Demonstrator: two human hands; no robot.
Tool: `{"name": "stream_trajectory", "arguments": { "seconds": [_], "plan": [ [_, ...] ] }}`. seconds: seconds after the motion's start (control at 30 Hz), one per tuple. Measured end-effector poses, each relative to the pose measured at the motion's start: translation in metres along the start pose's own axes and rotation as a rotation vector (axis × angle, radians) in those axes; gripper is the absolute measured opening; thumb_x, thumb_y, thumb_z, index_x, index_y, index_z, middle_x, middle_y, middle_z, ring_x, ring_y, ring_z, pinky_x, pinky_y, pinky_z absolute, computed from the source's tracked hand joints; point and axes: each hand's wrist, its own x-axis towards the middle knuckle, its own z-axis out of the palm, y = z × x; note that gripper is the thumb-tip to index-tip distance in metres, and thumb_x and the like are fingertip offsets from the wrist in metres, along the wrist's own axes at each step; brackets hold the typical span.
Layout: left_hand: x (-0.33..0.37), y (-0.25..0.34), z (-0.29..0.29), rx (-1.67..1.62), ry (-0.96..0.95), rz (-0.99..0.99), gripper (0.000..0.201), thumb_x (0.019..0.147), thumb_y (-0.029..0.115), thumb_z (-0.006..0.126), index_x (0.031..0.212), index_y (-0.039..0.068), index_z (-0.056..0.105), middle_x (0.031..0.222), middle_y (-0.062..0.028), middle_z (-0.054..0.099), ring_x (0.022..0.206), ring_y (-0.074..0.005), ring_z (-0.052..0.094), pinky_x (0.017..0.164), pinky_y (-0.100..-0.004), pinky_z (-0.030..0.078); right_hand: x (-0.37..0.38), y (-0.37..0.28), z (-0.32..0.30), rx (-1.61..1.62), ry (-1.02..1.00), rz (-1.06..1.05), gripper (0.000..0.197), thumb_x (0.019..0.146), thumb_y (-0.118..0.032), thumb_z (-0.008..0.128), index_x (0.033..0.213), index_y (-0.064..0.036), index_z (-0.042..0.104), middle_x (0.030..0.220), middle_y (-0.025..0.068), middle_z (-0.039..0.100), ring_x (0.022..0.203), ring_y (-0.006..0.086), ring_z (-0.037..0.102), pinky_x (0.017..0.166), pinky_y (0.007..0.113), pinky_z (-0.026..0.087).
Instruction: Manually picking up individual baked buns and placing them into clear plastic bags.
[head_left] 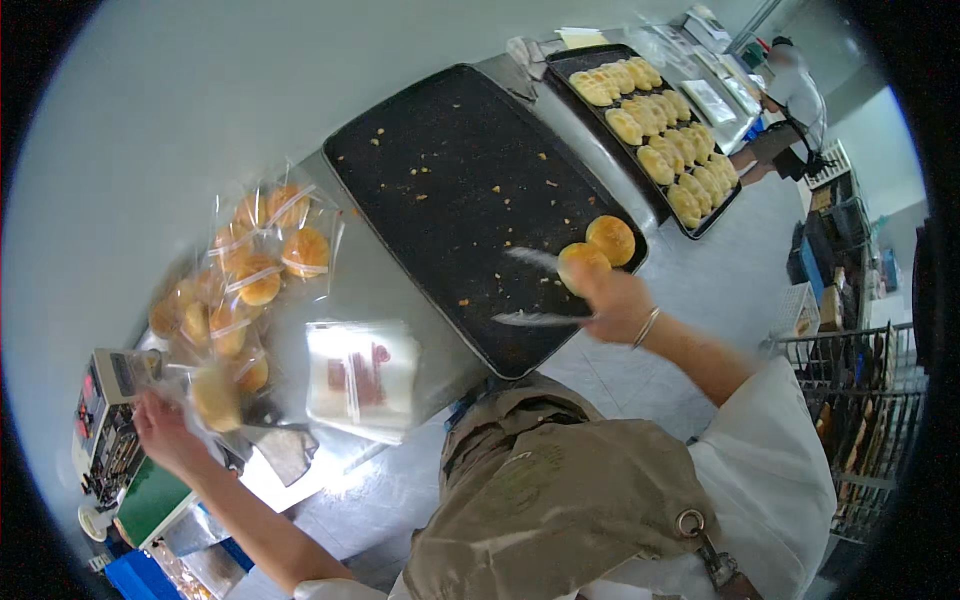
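Observation:
My right hand (618, 305) grips a pair of tongs (540, 320), whose blurred arms are spread apart over the black baking tray (440, 180). Two round golden buns sit at the tray's near right corner: one bun (580, 262) is partly covered by my hand, and another bun (611, 238) lies beside it. At the far left, my left hand (170, 432) is smeared by motion beside a blurred bun in a clear bag (216, 396); whether its fingers hold the bag cannot be made out. Crumbs are scattered over the tray.
Several bagged buns (258, 280) are heaped on the metal table by the wall. A stack of clear bags (362, 375) lies near its front edge. A small machine (100, 415) stands at left. Beyond, another tray (640, 165) holds pale rolls. A person (795, 105) stands at back right, above racks (850, 430).

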Motion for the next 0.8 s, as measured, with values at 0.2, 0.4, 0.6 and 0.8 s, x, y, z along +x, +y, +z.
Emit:
{"name": "stream_trajectory", "arguments": {
  "seconds": [0.2,0.4,0.6,0.8],
  "plan": [
    [-0.051,-0.209,-0.015,0.36,-0.473,0.083,0.027,0.077,0.029,0.056,0.089,0.005,0.057,0.084,-0.0076,0.057,0.078,-0.0208,0.054,0.066,-0.0257,0.044,-0.014,0.08,0.006,-0.389,-0.5,0.277,0.086,0.06,-0.025,0.067,0.128,-0.0039,0.019,0.1,0.015,0.046,0.087,0.0282,0.054,0.069,0.037,0.048],
    [-0.237,-0.157,0.042,1.07,-0.821,0.63,0.047,0.06,0.025,0.069,0.102,0.008,0.053,0.104,-0.0159,0.048,0.091,-0.0322,0.046,0.077,-0.0436,0.039,-0.006,0.107,0.016,0.172,-0.576,0.486,0.064,0.067,-0.027,0.062,0.121,-0.0032,0.036,0.076,0.0074,0.051,0.061,0.0176,0.053,0.05,0.029,0.044],
    [-0.226,-0.178,0.024,0.768,-0.855,0.604,0.021,0.065,0.008,0.061,0.086,0.005,0.059,0.085,-0.0127,0.056,0.078,-0.0286,0.052,0.069,-0.036,0.043,0.018,0.05,0.039,0.967,-0.703,0.5,0.054,0.071,-0.032,0.06,0.113,-0.002,0.044,0.067,0.0048,0.053,0.052,0.0145,0.052,0.043,0.028,0.043],
    [-0.214,-0.165,0.034,0.611,-0.686,-0.147,0.011,0.068,0.009,0.062,0.067,-0.002,0.059,0.066,-0.0123,0.06,0.055,-0.0184,0.055,0.057,-0.0305,0.044,0.036,-0.02,0.075,-0.027,-0.349,0.231,0.085,0.067,-0.033,0.064,0.131,-0.0063,0.015,0.101,0.0172,0.048,0.087,0.0314,0.054,0.072,0.039,0.047]
  ]
}}
